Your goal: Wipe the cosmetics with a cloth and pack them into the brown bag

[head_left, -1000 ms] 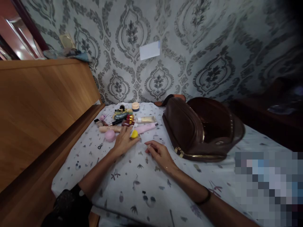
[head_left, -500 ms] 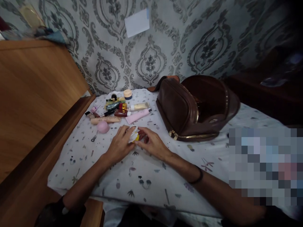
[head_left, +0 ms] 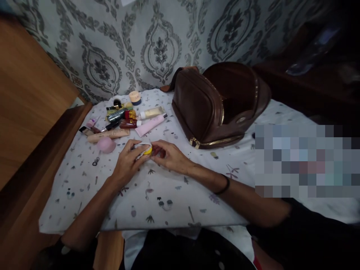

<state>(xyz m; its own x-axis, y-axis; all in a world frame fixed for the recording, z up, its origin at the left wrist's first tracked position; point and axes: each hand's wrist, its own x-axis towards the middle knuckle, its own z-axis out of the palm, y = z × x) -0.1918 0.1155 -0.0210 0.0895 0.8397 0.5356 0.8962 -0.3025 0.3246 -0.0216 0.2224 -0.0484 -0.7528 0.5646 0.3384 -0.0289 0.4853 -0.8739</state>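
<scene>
Near the middle of the patterned cloth, my left hand (head_left: 128,159) is closed around a small white and yellow item (head_left: 147,150). My right hand (head_left: 169,155) meets it from the right, thumb and fingers curled at the item's right edge. The item's shape is mostly hidden by the fingers. A pink sponge (head_left: 106,144) rests just left of my left hand. Beyond the hands lie a pink tube (head_left: 151,125), a cream tube (head_left: 152,112), a dark red bottle (head_left: 128,123) and a beige tube (head_left: 108,135).
An open brown bag (head_left: 197,108) stands to the right on the cloth (head_left: 168,210). A round jar (head_left: 135,98) sits at the back near the patterned wall. Wooden furniture (head_left: 28,93) borders the left side. A blurred patch covers the right.
The camera view has shifted, so the bag, cosmetics and hands appear further left and higher. Both hands remain at the white and yellow item, which shows tilted slightly differently.
</scene>
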